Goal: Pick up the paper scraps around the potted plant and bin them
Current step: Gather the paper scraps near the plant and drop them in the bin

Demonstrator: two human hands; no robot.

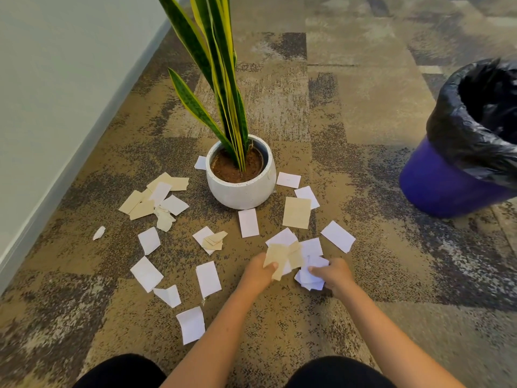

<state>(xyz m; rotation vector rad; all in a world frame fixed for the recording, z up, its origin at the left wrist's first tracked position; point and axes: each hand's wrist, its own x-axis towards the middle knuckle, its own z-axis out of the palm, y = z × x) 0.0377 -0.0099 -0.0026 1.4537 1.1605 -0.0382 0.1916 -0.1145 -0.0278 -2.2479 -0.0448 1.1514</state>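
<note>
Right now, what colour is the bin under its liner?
Purple bin, black liner; head view.

A patterned brown-and-grey carpet (349,113) is seen, on which a white pot (241,189) stands. White and tan scraps (156,200) are scattered on it left of, right of and nearer than the pot. A purple bin (447,189), lined in black, is set well right of the pot.

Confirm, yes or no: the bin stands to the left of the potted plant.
No, the bin with its black liner stands to the right of the potted plant.
</note>
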